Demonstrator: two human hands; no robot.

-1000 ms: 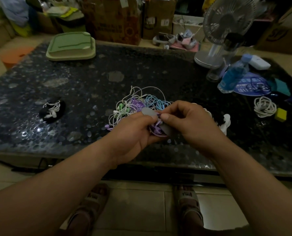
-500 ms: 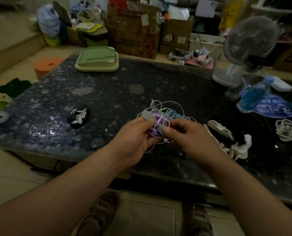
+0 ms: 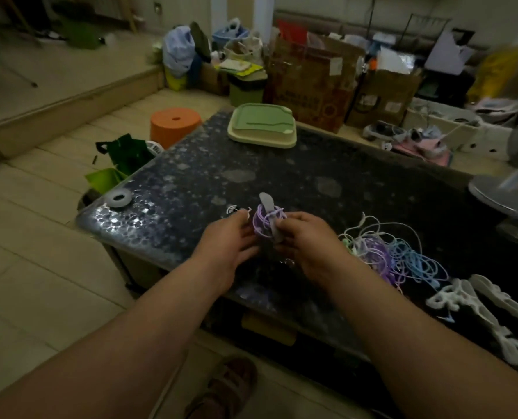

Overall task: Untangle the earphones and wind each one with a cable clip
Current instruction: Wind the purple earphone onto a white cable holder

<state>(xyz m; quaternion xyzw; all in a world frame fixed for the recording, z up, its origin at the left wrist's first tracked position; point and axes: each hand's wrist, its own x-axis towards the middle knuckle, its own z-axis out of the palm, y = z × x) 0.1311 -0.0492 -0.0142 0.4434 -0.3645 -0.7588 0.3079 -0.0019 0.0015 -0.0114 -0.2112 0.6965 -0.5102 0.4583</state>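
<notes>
A coiled purple earphone (image 3: pixel 262 220) with a grey cable clip (image 3: pixel 268 211) wrapped around it is held between both hands above the dark speckled table (image 3: pixel 191 189). My left hand (image 3: pixel 232 240) grips the coil's left side. My right hand (image 3: pixel 304 240) pinches the clip's lower end on the right. Behind my left fingers, a white wound earphone (image 3: pixel 238 209) on a dark clip peeks out. A tangle of purple, blue, white and green earphones (image 3: pixel 390 252) lies on the table to the right. Several white cable clips (image 3: pixel 478 306) lie at the near right.
A green lidded box (image 3: pixel 262 127) sits at the table's far edge. A grey ring (image 3: pixel 119 198) lies on the near-left corner. A fan base (image 3: pixel 502 195) stands at the right. An orange stool (image 3: pixel 174 124) and cardboard boxes (image 3: pixel 312 83) stand on the floor beyond.
The view has swung left, and both hands have carried the purple coil left, away from the tangle. The clip now stands upright around the coil.
</notes>
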